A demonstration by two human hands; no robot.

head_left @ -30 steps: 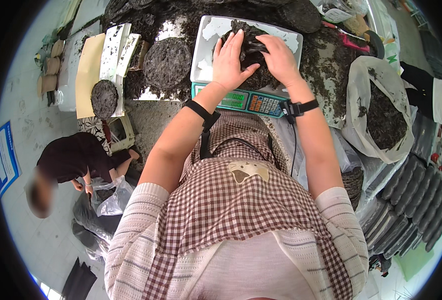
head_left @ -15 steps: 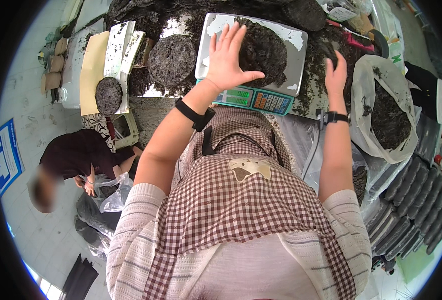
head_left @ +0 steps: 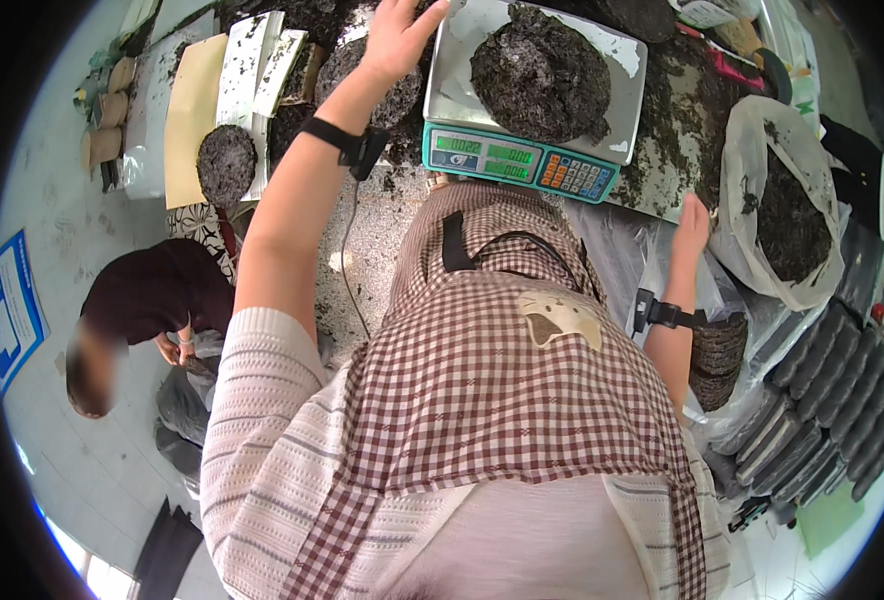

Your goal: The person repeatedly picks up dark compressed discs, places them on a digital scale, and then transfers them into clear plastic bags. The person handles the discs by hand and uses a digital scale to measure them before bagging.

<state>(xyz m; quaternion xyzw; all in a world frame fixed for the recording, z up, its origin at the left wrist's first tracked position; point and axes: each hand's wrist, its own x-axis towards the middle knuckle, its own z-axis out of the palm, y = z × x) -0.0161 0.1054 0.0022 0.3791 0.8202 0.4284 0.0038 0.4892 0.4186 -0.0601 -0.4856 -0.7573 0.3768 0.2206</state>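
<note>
Bright, whitish light is filling the scene, and the pale floor [head_left: 72, 480] is looking washed out. At the lower left, a white patch [head_left: 104, 578] is blowing out near the rim. The pan [head_left: 452, 75] is giving off a greyish sheen, the display [head_left: 510, 155] is glowing green, and the rolls [head_left: 834, 390] are showing soft highlights. The cake [head_left: 542, 75] is reading very dark, though its texture is coming through. A blur is smearing the worker's head [head_left: 94, 378]. The lens is bending the sign [head_left: 17, 310] along the edge, black is swallowing the corners, and blue fringes are tracing the rim.
</note>
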